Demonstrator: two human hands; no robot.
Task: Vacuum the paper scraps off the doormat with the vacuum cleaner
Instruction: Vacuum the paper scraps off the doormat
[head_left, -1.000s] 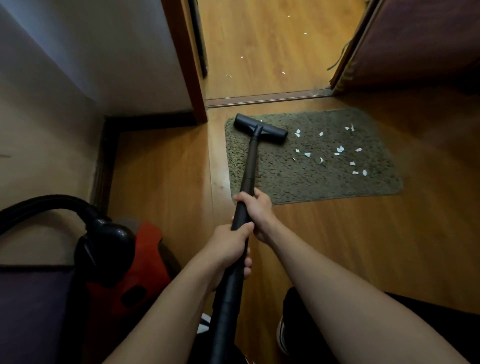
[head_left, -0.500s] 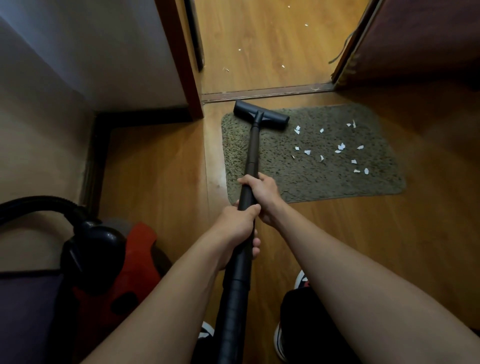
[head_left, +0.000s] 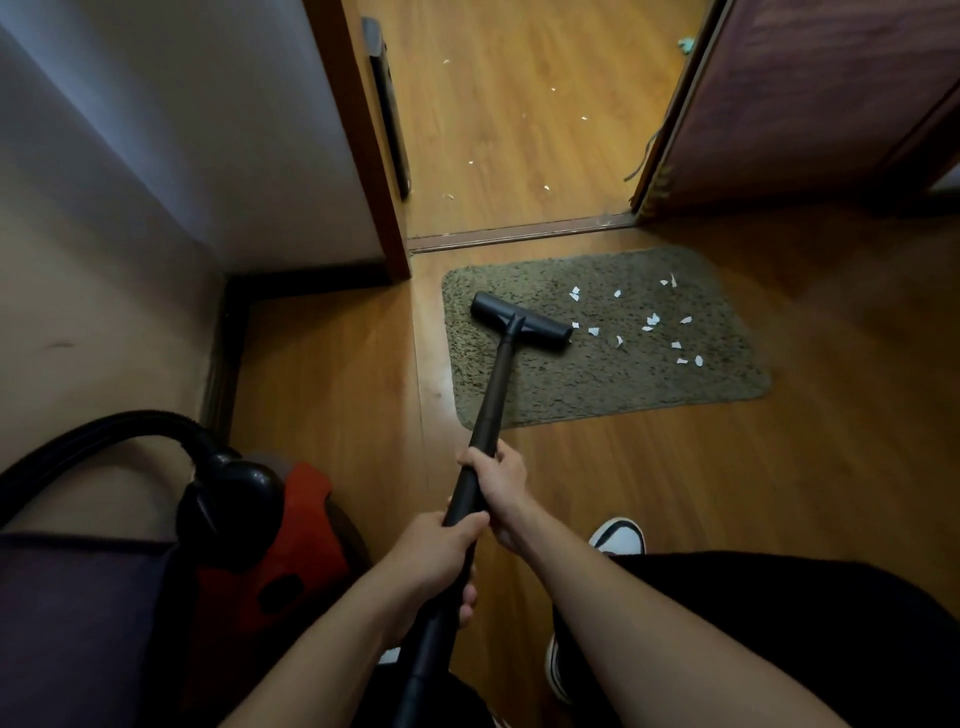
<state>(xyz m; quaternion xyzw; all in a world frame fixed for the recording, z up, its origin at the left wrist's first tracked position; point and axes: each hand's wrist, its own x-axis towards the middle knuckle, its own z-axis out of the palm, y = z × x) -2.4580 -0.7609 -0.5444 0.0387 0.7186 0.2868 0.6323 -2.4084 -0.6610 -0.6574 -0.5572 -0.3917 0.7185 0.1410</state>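
Both hands clamp the black wand (head_left: 493, 395): right hand (head_left: 501, 488) ahead, left hand (head_left: 441, 561) behind. Floor head (head_left: 519, 322) rests on doormat (head_left: 597, 384), left half. Paper scraps (head_left: 649, 322) lie just right of it.

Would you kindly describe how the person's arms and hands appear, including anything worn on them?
Both forearms are bare right up to the frame edge, so no sleeves show. The left hand and right hand wear no gloves, and no rings, watch or bracelet can be seen. No markings are visible in this dim light.
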